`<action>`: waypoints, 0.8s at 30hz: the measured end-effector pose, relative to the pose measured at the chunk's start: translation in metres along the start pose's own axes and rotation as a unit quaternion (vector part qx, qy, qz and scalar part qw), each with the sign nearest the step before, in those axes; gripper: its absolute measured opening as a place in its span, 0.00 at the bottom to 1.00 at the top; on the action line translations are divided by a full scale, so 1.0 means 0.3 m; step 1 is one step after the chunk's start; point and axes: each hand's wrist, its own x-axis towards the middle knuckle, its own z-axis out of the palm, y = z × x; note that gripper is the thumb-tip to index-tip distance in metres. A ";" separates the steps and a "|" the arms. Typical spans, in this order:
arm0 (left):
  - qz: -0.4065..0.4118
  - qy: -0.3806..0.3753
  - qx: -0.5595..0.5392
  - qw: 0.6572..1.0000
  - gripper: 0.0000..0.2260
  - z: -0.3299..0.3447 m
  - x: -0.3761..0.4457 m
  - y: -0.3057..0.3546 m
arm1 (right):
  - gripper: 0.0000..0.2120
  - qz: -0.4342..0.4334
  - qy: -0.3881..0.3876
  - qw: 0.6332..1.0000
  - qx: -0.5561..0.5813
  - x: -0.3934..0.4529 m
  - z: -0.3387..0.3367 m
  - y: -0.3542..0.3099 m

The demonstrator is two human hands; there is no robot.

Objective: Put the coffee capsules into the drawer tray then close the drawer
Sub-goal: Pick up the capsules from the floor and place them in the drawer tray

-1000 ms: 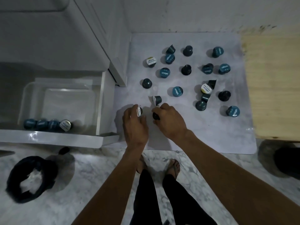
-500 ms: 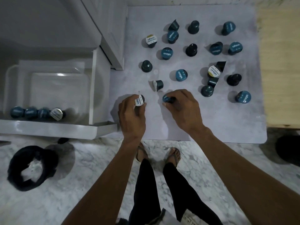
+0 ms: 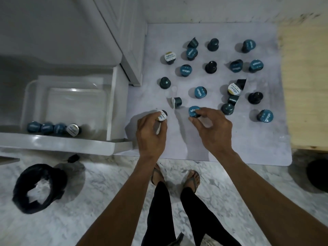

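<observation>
Left hand (image 3: 150, 134) pinches a white-lidded capsule (image 3: 162, 115) near the mat's (image 3: 248, 148) front-left corner; right hand (image 3: 213, 130) grips a teal-lidded capsule (image 3: 194, 111) just beside it. Loose capsules are scattered across the mat. Four capsules, it seems, line the clear tray's (image 3: 28, 89) front edge in the open drawer (image 3: 71, 144).

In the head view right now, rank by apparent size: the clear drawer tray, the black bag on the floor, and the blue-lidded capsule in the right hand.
1. Clear drawer tray, largest.
2. Black bag, though it may sit nearer the camera.
3. Blue-lidded capsule, smallest, held by the right hand.
</observation>
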 end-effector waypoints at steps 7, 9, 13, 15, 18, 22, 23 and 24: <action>0.033 0.000 -0.077 0.996 0.12 -0.164 0.039 0.281 | 0.12 0.048 0.037 0.995 0.080 0.077 -0.158 -0.202; 0.060 0.018 -0.081 0.995 0.12 -0.257 0.077 0.346 | 0.12 0.058 0.030 0.992 0.105 0.116 -0.198 -0.301; 0.091 0.043 -0.046 0.994 0.12 -0.490 0.179 0.362 | 0.11 0.027 -0.013 0.988 0.149 0.181 -0.213 -0.520; 0.084 0.039 -0.016 0.996 0.11 -0.608 0.234 0.306 | 0.10 0.006 -0.045 0.986 0.161 0.192 -0.167 -0.627; 0.034 0.002 0.003 0.999 0.10 -0.759 0.314 0.177 | 0.08 -0.025 -0.100 0.977 0.186 0.190 -0.034 -0.762; -0.007 -0.077 0.052 0.996 0.07 -0.900 0.439 -0.035 | 0.08 -0.039 -0.158 0.974 0.158 0.171 0.195 -0.876; -0.007 -0.103 0.062 0.993 0.07 -0.919 0.471 -0.089 | 0.08 -0.029 -0.164 0.975 0.148 0.165 0.253 -0.890; -0.001 -0.127 0.070 0.989 0.07 -0.930 0.496 -0.139 | 0.08 -0.017 -0.173 0.976 0.130 0.157 0.304 -0.897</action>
